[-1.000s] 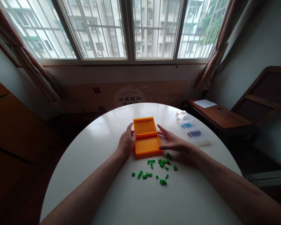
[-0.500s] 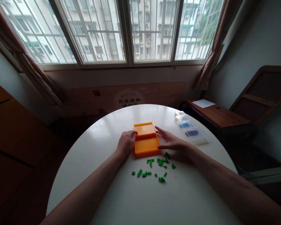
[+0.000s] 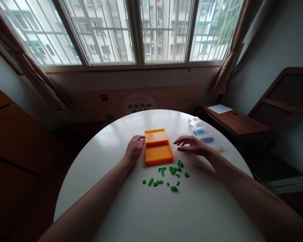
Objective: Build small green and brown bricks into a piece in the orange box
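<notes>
Open orange case centred, seemingly for two-sided access.
Left hand: fingers bent alongside, contact unclear; right hand: fingers slightly spread, nothing held.

The one view looks from the person's head, above the near side of the round white table. It faces straight ahead and tilts down — the tabletop spreads across the lower middle, while the window spans the far top. The field is wide, reaching the curtain on the left and the wooden desk on the right. The left hand and right hand show small, at middle range — both forearms enter from the near side.
</notes>
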Demonstrator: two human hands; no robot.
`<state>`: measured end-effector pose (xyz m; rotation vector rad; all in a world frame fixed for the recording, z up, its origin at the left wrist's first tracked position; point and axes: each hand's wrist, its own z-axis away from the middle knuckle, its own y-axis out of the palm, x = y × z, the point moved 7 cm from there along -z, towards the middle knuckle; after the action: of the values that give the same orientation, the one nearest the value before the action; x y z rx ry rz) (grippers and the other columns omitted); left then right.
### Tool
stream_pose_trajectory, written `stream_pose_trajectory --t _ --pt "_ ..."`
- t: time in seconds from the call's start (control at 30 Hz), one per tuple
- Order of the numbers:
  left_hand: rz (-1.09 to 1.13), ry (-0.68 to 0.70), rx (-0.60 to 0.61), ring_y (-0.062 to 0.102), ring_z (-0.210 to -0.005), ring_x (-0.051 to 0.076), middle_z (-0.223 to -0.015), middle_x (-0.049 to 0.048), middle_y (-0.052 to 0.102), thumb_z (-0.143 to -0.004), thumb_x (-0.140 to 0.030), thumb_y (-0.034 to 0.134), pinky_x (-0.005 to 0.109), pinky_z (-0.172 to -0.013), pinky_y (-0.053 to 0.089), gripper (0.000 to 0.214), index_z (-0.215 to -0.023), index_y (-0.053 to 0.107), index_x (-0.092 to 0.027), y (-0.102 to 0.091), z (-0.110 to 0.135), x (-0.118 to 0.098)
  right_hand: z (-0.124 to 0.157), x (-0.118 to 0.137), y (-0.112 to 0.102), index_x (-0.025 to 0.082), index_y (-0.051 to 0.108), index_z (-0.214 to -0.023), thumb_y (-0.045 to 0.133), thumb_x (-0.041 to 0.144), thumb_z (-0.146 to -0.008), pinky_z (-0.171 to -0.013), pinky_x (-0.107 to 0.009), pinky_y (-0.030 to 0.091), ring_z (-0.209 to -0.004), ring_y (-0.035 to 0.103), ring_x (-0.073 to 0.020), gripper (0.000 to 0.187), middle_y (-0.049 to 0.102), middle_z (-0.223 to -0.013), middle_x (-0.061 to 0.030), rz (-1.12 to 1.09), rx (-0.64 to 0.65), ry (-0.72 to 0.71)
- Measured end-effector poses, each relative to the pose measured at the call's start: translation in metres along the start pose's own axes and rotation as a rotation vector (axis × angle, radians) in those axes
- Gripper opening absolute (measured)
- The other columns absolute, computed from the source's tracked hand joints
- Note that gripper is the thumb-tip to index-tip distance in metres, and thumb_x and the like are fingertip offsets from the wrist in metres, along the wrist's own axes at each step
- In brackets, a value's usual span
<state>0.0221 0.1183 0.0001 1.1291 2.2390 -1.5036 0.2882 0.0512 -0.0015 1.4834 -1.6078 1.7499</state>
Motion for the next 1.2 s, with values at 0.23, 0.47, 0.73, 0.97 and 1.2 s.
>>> stream_pose_trajectory --t 0.23,0.47,0.73,0.97,1.2 --pt "0.001 -0.012 0.014 0.063 -0.086 0.016 -0.105 0.0076 0.063 -0.089 -0.029 0.045 0.032 -0.084 0.053 0.028 -0.103 0.066 -0.016 0.002 0.001 0.000 0.010 0.016 0.010 0.020 0.074 -0.100 0.069 0.045 -0.078 -0.066 -0.025 0.048 -0.075 0.061 -0.0142 0.034 0.069 -0.087 -0.0048 0.119 0.229 0.037" --pt "-0.067 0.078 0.064 0.060 -0.087 0.018 -0.105 0.0095 0.059 -0.089 -0.029 0.048 0.032 -0.078 0.050 0.023 -0.096 0.065 -0.015 -0.018 0.006 -0.030 0.013 0.015 0.010 0.019 0.074 -0.097 0.067 0.043 -0.080 -0.067 -0.025 0.048 -0.076 0.061 -0.0138 0.031 0.069 -0.092 -0.0055 0.162 0.230 0.054" --pt "-0.411 0.369 0.801 0.054 -0.059 0.013 -0.067 0.0009 0.062 -0.082 -0.028 0.062 0.024 -0.054 0.036 0.019 -0.065 0.064 -0.018 -0.025 0.065 -0.118 0.009 0.015 0.002 0.017 0.074 -0.091 0.066 0.040 -0.082 -0.068 -0.026 0.048 -0.074 0.060 -0.0143 0.026 0.068 -0.085 -0.0064 0.195 0.119 -0.029" --pt "-0.550 0.308 0.963 0.055 -0.058 0.015 -0.070 0.0046 0.065 -0.084 -0.032 0.058 0.025 -0.054 0.037 0.024 -0.067 0.067 -0.018 -0.018 0.081 -0.122 0.009 0.018 0.009 0.018 0.075 -0.090 0.068 0.037 -0.080 -0.059 -0.023 0.042 -0.065 0.053 -0.0110 0.023 0.067 -0.079 -0.0041 0.216 0.140 -0.024" --pt "-0.569 0.293 0.997 0.055 -0.059 0.015 -0.072 0.0052 0.065 -0.082 -0.035 0.059 0.025 -0.055 0.040 0.022 -0.070 0.068 -0.018 -0.018 0.086 -0.117 0.014 0.030 0.021 0.018 0.075 -0.095 0.067 0.036 -0.080 -0.057 -0.021 0.042 -0.065 0.054 -0.0103 0.024 0.065 -0.079 -0.0035 0.173 0.268 0.005"
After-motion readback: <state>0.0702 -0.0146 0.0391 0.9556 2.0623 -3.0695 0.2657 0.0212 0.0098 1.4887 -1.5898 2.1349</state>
